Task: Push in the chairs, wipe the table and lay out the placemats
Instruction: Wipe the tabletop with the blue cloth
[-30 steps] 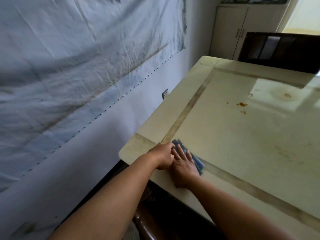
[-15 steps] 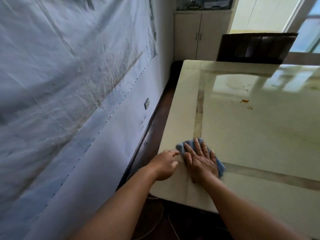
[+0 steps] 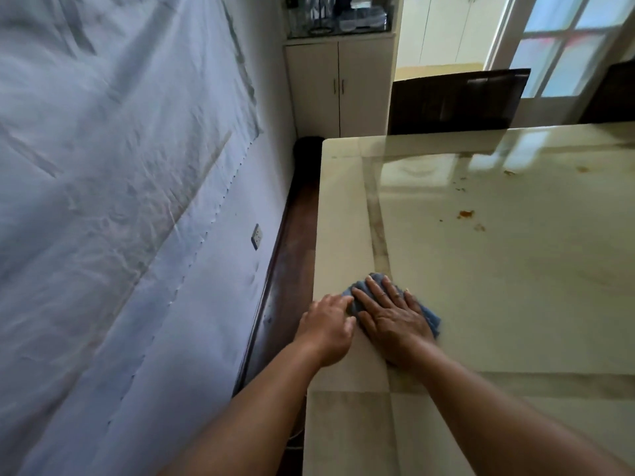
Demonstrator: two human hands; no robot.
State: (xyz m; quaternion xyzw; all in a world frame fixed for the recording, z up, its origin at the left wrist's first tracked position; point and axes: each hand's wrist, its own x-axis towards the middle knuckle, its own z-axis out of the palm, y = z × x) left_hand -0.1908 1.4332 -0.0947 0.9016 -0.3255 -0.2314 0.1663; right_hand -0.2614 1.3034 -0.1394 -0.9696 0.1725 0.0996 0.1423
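Pale and glossy, the table [image 3: 515,304] fills the right of our view, running along a wall hung with a wrinkled white sheet [image 3: 120,166], with a cream cabinet [image 3: 338,87] in the far corner. We are in the wiping step, working near the table's left edge. Our right hand [image 3: 391,317] lies flat on the blue cloth [image 3: 431,317], fingers straight and spread, palm pressing it onto the tabletop; the cloth shows only as folds beyond the fingertips and a corner out to the right. Our left hand [image 3: 326,326] rests on the table just beside it, its fingers loosely bent and its fingertips touching the cloth's left edge; whether they pinch the fabric or merely steady it, we cannot tell.

As for progress, we judge the wiping barely begun. Orange-brown stains [image 3: 465,214] lie well apart from the cloth, farther out on the tabletop, and more specks [image 3: 508,172] sit toward the far edge, so most of the surface seems left to cover. At the far side, one dark chair [image 3: 457,101] stands close against the table, and the edge of a second chair [image 3: 611,94] shows at the right; both look pushed in, though we cannot see their seats or any chairs on the other sides. No placemats appear anywhere in view, so laying them out is not yet started and must wait, we think, until the stains are gone.
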